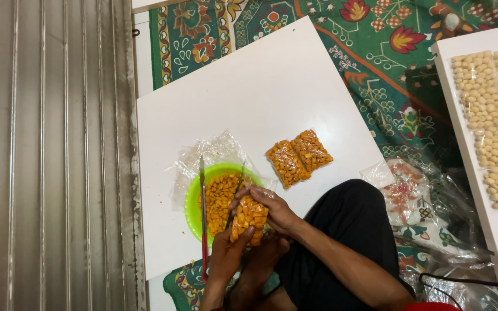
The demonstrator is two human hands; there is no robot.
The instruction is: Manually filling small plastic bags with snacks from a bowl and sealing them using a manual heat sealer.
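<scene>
Both my hands close around a small clear bag of orange snacks (249,217): left hand (229,253) cupping it from below, right hand (272,208) with fingers curled over its top. I see it held above the green bowl (194,198) on the white board (249,86), with two filled packets (298,156) lying apart.

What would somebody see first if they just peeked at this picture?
Probably the two hands, left hand and right hand, gripping a small clear bag of orange snacks near the bottom middle. Right behind them sits a bright green bowl full of the same orange pieces, on a white board. Two filled orange packets lie side by side on the board, up and to the right of the bowl.
</scene>
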